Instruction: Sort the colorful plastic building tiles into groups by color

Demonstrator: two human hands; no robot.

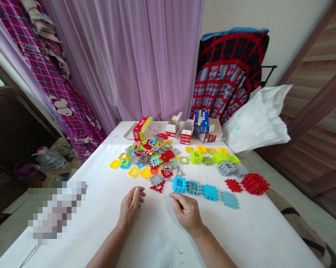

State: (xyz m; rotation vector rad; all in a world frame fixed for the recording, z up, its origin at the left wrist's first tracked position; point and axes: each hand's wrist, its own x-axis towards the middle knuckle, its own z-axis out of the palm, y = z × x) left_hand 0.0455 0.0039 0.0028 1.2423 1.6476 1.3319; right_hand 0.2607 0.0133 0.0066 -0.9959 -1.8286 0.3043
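Note:
My left hand (pixel 130 209) rests on its side on the white tabletop, fingers loosely bent and a little apart, with nothing visible in it. To its right my right hand (pixel 188 213) is curled into a fist, thumb against the fingers, and no object shows in it. Beyond both hands lies a mixed heap of notched plastic building tiles (pixel 156 156). A red tile (pixel 158 187) is at the heap's near edge. Just past my right hand runs a row of blue tiles: a bright blue stack (pixel 179 184), a grey-blue stack (pixel 194 187), another bright blue stack (pixel 211 192) and a pale blue tile (pixel 229 200).
Right of the heap are yellow tiles (pixel 201 149), green tiles (pixel 196 157), grey tiles (pixel 227 168) and a red stack (pixel 255 184). Small open cartons (pixel 186 133) stand at the back beside a white bag (pixel 258 119). A pixelated patch (pixel 57 212) covers something at left.

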